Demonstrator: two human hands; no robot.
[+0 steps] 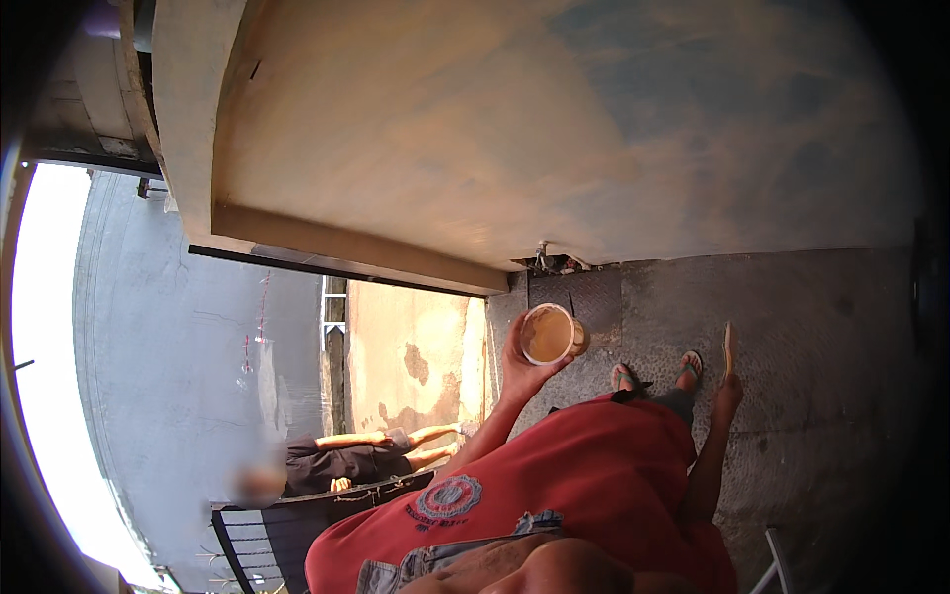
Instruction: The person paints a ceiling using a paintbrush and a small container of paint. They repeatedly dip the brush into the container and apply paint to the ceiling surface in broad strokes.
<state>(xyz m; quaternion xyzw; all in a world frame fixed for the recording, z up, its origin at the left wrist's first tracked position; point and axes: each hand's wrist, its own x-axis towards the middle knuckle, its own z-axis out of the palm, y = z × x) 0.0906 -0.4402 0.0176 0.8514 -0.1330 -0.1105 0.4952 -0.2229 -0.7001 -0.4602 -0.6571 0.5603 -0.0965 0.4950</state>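
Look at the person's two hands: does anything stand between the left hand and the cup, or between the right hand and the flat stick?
Nothing visible does. The left hand already holds the cup in its grip, and the right hand already holds the flat stick upright, apart from the cup.

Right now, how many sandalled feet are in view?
2. Left foot and right foot stand side by side on the grey floor, between the left hand holding the cup and the right hand. Others may be hidden.
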